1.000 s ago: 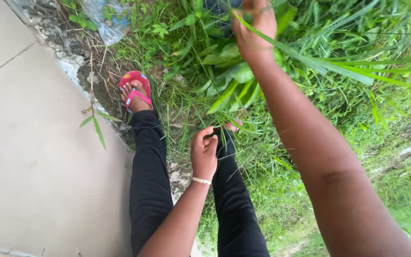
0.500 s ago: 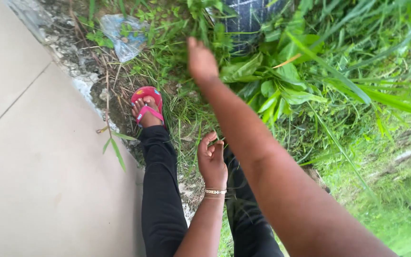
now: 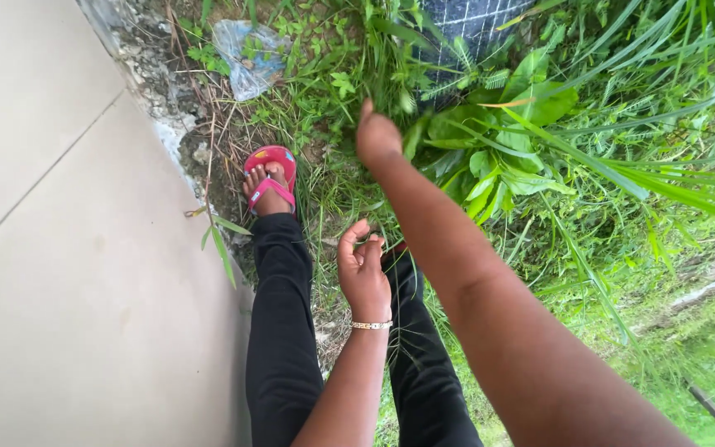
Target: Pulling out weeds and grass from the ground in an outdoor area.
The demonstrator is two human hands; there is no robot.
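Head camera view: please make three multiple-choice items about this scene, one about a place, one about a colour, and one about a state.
1. Where is the right hand?
A. Stretched out into the tall green grass and broad-leaved weeds
B. Flat on the pale concrete paving
C. Resting on the knee

2. What colour is the rubber flip-flop sandal on the foot near the paving edge?
A. Blue
B. Pink-red
C. Yellow

3. How is the left hand, the one with the thin gold-coloured bracelet?
A. Spread flat, palm down
B. Closed around a clear plastic bag
C. Loosely curled, fingers bent towards the palm, above the black trouser legs

Answers:
1. A, the arm reaches forward and the hand is among the leaves.
2. B, the sole and strap show pink-red beside the pale concrete paving.
3. C, the fingers curl inward; whether they pinch a grass blade cannot be told.
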